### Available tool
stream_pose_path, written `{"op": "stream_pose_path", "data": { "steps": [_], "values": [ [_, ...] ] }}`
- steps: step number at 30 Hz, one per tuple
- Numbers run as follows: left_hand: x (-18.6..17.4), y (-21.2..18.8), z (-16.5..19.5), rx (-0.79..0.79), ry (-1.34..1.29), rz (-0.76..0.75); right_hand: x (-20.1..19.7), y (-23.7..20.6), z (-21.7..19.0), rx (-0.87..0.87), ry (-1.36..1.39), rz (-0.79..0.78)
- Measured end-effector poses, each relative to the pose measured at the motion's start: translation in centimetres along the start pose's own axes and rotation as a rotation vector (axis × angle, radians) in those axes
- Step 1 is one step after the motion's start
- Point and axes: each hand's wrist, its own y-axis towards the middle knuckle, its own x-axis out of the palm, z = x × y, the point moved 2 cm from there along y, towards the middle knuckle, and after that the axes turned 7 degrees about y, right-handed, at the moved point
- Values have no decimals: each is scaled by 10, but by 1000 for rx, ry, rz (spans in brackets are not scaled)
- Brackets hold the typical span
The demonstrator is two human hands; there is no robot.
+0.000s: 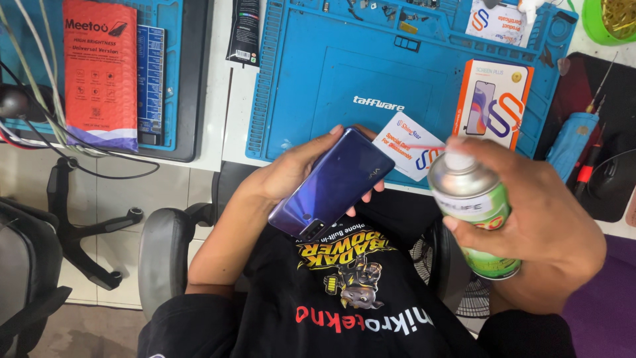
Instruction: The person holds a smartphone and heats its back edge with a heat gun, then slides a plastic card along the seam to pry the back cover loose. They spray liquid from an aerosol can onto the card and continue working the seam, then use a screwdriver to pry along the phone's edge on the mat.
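your left hand [291,174] is wrapped around a blue-violet phone [331,185], fingers curled up its far edge and thumb side under it, so the phone is firmly gripped. it lies back side up, tilted, with its camera end pointing down toward your chest and its other end toward the surface [232,113]. the phone hangs in the air over your lap, just in front of the near edge of the blue work mat [318,79], not touching it.

your right hand [536,225] is clenched around a spray can [474,212] with a silver top and green lower body. your forefinger sits on the white nozzle at its top, and a thin red straw points from the nozzle toward the phone's upper end. the can is tipped slightly, held just right of the phone and apart from it.

on the mat, just past the phone, lies a white card [407,152] with red and blue print, and beside it stands an orange and white box [493,103] showing a phone. a red flat packet [99,69] lies on a second mat at the far left. a light blue tool [571,142] rests on the dark pad to the right, near red-handled screwdrivers [586,174]. a black office chair [169,252] sits under your left arm.
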Motion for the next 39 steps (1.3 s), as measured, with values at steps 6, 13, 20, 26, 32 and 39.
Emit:
{"op": "stream_pose_path", "data": {
  "steps": [6, 13, 20, 26, 32, 39],
  "values": [
    [-12, -4, -2, 84, -156, -61, -7, -6, 41, -149, 64, 498],
    [-28, -8, -4, 99, -227, 38, 28, 60, 99, -270, -397, 882],
    [-31, -19, 11, -51, -57, -15, 42, 65, 115, -345, 67, 1020],
    [-28, -5, 36, -304, 193, 29, 58, 58, 122, -320, 169, 915],
    [-34, 2, 17, -397, 568, 196, 115, -13, 67, 132, 1065, 819],
    [-33, 14, 5, -283, 710, -43, 147, 5, 42, 276, 1115, 228]
  ]
}}
